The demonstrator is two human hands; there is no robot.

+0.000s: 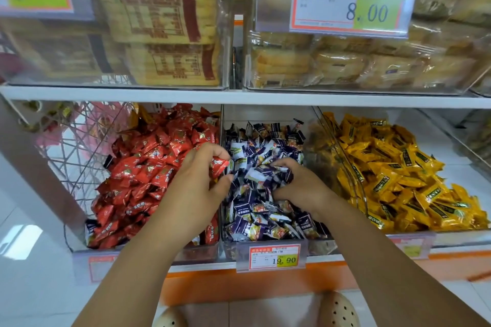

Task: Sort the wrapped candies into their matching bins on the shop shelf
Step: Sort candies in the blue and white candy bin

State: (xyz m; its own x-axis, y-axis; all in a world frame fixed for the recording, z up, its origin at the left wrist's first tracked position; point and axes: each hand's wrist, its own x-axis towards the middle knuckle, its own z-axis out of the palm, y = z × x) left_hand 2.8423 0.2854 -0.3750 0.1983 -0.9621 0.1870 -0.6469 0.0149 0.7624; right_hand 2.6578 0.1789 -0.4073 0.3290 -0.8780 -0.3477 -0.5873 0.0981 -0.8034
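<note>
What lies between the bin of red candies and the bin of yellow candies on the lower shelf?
The middle bin, full of purple-and-white candies, lies between them; the head view shows it.

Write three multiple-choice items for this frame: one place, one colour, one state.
1. The right hand is in the: A red-candy bin; B purple-candy bin; C yellow-candy bin.
2. The wrapped candy in the left hand's grip is: A yellow; B red; C purple.
3. The right hand is: A flat and open; B off the shelf; C curled into purple candies.
Answers: 1 B, purple candies surround it; 2 B, red shows between thumb and finger; 3 C, its fingertips dig into the pile.
</note>
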